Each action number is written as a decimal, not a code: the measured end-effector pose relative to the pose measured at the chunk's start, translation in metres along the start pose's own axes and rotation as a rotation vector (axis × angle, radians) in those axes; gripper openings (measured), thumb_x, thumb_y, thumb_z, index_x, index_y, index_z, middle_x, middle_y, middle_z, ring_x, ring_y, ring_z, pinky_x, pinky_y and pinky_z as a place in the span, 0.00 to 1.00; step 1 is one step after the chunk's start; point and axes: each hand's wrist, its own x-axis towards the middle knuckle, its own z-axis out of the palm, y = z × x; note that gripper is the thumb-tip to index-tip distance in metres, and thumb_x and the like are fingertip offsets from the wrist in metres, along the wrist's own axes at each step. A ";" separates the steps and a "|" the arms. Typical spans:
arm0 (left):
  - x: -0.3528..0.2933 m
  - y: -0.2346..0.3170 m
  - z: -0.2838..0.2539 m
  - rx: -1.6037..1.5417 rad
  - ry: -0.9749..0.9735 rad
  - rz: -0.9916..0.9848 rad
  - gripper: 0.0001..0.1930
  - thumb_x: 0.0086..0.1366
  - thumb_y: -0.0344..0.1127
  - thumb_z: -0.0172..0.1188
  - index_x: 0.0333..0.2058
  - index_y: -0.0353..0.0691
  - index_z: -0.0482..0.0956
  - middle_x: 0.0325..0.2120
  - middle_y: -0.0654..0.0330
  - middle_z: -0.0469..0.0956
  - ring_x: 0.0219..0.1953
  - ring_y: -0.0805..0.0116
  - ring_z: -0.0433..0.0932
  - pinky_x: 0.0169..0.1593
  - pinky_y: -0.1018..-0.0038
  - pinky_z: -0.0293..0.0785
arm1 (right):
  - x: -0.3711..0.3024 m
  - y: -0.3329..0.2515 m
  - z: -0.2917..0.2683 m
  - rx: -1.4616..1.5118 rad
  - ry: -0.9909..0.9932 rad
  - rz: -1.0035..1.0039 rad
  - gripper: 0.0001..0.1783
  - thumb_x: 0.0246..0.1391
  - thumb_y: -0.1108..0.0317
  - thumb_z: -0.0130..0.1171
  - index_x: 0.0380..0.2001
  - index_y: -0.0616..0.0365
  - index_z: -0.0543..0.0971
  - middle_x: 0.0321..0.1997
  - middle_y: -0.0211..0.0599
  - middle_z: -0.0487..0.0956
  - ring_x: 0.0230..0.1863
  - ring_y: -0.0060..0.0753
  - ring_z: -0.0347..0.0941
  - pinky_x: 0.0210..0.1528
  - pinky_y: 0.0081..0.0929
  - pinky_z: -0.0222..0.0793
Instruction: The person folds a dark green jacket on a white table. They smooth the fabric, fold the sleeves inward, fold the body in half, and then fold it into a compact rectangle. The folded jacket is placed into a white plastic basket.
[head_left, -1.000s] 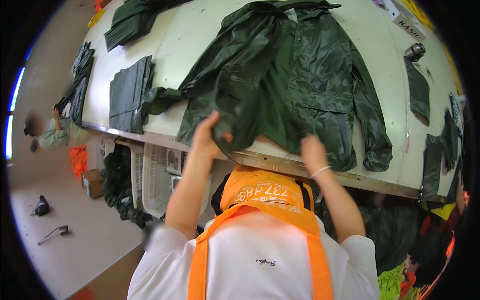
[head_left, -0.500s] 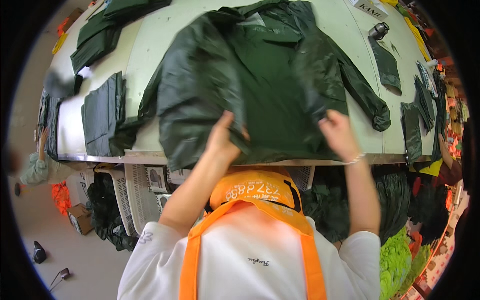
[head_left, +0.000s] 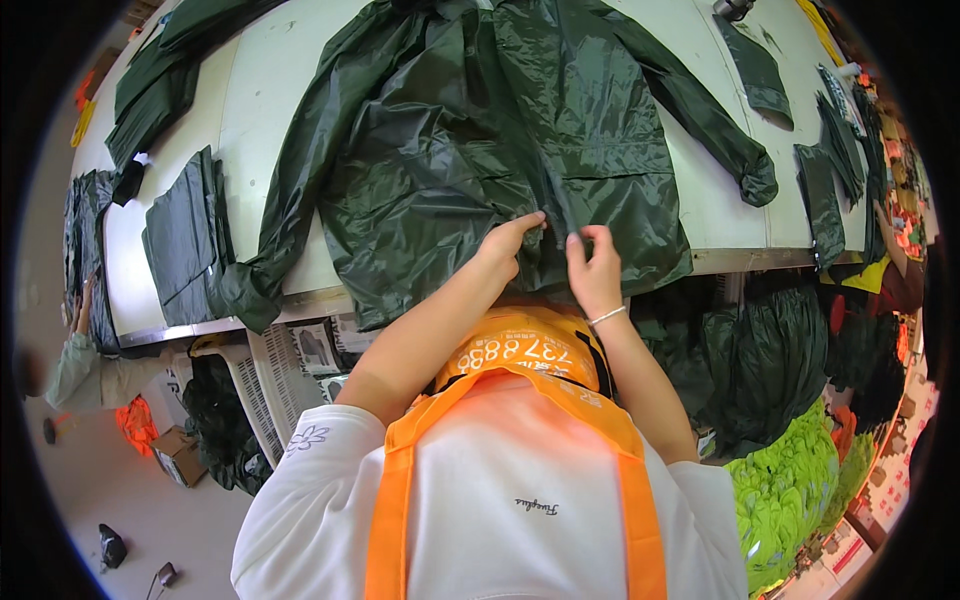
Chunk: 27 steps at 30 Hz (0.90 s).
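Note:
A dark green raincoat [head_left: 420, 170] lies front side up before me, sleeves spread to both sides and its hem hanging slightly over the near table edge. The two front panels almost meet along the middle. My left hand [head_left: 507, 245] is closed on the left panel's front edge low near the hem, thumb and fingers pinched. Just to its right, my right hand [head_left: 596, 275] pinches the right panel's front edge. A small gap parts the two hands. Whatever fastener parts lie under the fingertips are too small to make out.
Folded green garments [head_left: 185, 235] lie left on the white table [head_left: 262, 105], with more [head_left: 825, 205] at the right. White plastic baskets [head_left: 275, 375] stand below the edge, and dark garments [head_left: 765, 350] hang there. Co-workers' hands [head_left: 86, 300] show at both sides.
Both hands have come together from apart, drawing the front panels toward the middle over the raincoat's inside. My view has shifted a little, so the table sits higher.

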 end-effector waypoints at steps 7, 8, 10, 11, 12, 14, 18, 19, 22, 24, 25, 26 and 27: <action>-0.012 0.001 0.025 0.142 0.200 0.025 0.34 0.52 0.45 0.68 0.53 0.31 0.68 0.55 0.50 0.67 0.54 0.61 0.68 0.56 0.66 0.63 | 0.027 0.026 -0.019 0.041 -0.365 0.409 0.17 0.56 0.57 0.54 0.29 0.65 0.74 0.20 0.40 0.75 0.23 0.33 0.69 0.30 0.30 0.65; -0.010 -0.001 0.028 0.167 0.230 0.028 0.34 0.52 0.45 0.68 0.52 0.30 0.68 0.55 0.49 0.67 0.54 0.60 0.67 0.57 0.66 0.62 | 0.024 0.025 -0.017 0.016 -0.429 0.334 0.17 0.55 0.58 0.54 0.29 0.65 0.74 0.22 0.44 0.76 0.25 0.40 0.72 0.32 0.34 0.66; -0.007 0.003 0.032 0.218 0.290 0.042 0.34 0.51 0.44 0.68 0.52 0.29 0.68 0.55 0.49 0.67 0.55 0.59 0.66 0.58 0.67 0.60 | 0.025 0.031 -0.012 -0.126 -0.432 0.309 0.15 0.54 0.60 0.55 0.28 0.65 0.73 0.24 0.48 0.76 0.28 0.49 0.73 0.34 0.38 0.66; -0.003 0.002 0.026 0.134 0.147 0.020 0.32 0.51 0.43 0.68 0.50 0.30 0.70 0.54 0.49 0.68 0.55 0.59 0.66 0.59 0.68 0.58 | 0.027 0.042 -0.016 -0.172 -0.398 0.346 0.15 0.53 0.61 0.56 0.29 0.65 0.73 0.25 0.49 0.77 0.29 0.51 0.73 0.35 0.40 0.67; -0.001 0.001 0.024 0.162 0.137 0.048 0.31 0.51 0.43 0.68 0.50 0.30 0.70 0.53 0.49 0.68 0.54 0.59 0.67 0.58 0.69 0.59 | 0.030 0.051 -0.019 -0.213 -0.368 0.385 0.14 0.53 0.62 0.56 0.30 0.64 0.72 0.25 0.49 0.77 0.30 0.53 0.73 0.36 0.42 0.67; -0.002 -0.005 0.017 0.214 0.124 0.097 0.30 0.51 0.43 0.68 0.48 0.30 0.72 0.52 0.49 0.70 0.52 0.60 0.69 0.58 0.70 0.60 | 0.030 0.015 -0.020 -0.457 -0.217 0.147 0.08 0.48 0.71 0.55 0.33 0.59 0.73 0.31 0.43 0.75 0.35 0.47 0.72 0.39 0.39 0.66; -0.013 -0.002 0.028 0.229 0.041 0.126 0.19 0.55 0.42 0.64 0.43 0.37 0.78 0.43 0.58 0.77 0.45 0.68 0.72 0.52 0.74 0.63 | 0.024 -0.011 0.003 -0.586 -0.224 -0.387 0.12 0.43 0.76 0.54 0.35 0.56 0.74 0.36 0.40 0.72 0.40 0.44 0.69 0.41 0.36 0.66; -0.009 -0.003 0.025 0.177 0.008 0.140 0.15 0.57 0.42 0.63 0.39 0.40 0.80 0.39 0.62 0.78 0.43 0.71 0.72 0.49 0.75 0.65 | 0.024 -0.011 0.012 -0.473 -0.216 -0.257 0.09 0.45 0.74 0.56 0.34 0.57 0.74 0.35 0.41 0.73 0.39 0.45 0.70 0.40 0.37 0.67; -0.003 -0.005 0.020 0.072 0.056 0.114 0.16 0.57 0.43 0.63 0.39 0.39 0.79 0.38 0.61 0.78 0.42 0.71 0.73 0.48 0.74 0.67 | 0.032 -0.009 0.019 -0.374 -0.217 -0.080 0.06 0.47 0.70 0.59 0.29 0.59 0.76 0.32 0.44 0.75 0.35 0.49 0.73 0.37 0.41 0.69; 0.002 -0.004 0.020 0.031 0.084 0.093 0.18 0.56 0.44 0.64 0.39 0.37 0.77 0.38 0.59 0.78 0.42 0.69 0.73 0.48 0.73 0.67 | 0.039 -0.008 0.018 -0.356 -0.204 -0.014 0.06 0.46 0.68 0.60 0.23 0.59 0.78 0.29 0.45 0.77 0.31 0.54 0.73 0.34 0.42 0.70; -0.001 -0.004 0.023 0.080 0.130 0.091 0.19 0.55 0.44 0.64 0.40 0.37 0.77 0.38 0.59 0.77 0.42 0.69 0.73 0.48 0.73 0.67 | 0.038 -0.002 0.020 -0.314 -0.189 0.000 0.06 0.46 0.68 0.61 0.23 0.60 0.78 0.27 0.44 0.77 0.28 0.49 0.74 0.32 0.40 0.70; -0.004 -0.004 0.026 0.129 0.176 0.088 0.19 0.55 0.44 0.65 0.40 0.36 0.77 0.38 0.58 0.77 0.42 0.68 0.73 0.48 0.73 0.67 | 0.037 0.004 0.021 -0.272 -0.174 0.015 0.07 0.45 0.68 0.63 0.23 0.60 0.78 0.25 0.42 0.78 0.26 0.45 0.75 0.30 0.38 0.71; -0.012 0.000 0.028 0.093 0.114 0.088 0.19 0.54 0.43 0.65 0.40 0.36 0.77 0.39 0.57 0.77 0.42 0.66 0.73 0.48 0.72 0.67 | 0.038 0.004 0.020 -0.162 -0.245 0.211 0.07 0.46 0.68 0.63 0.23 0.61 0.78 0.25 0.40 0.78 0.24 0.40 0.75 0.28 0.35 0.71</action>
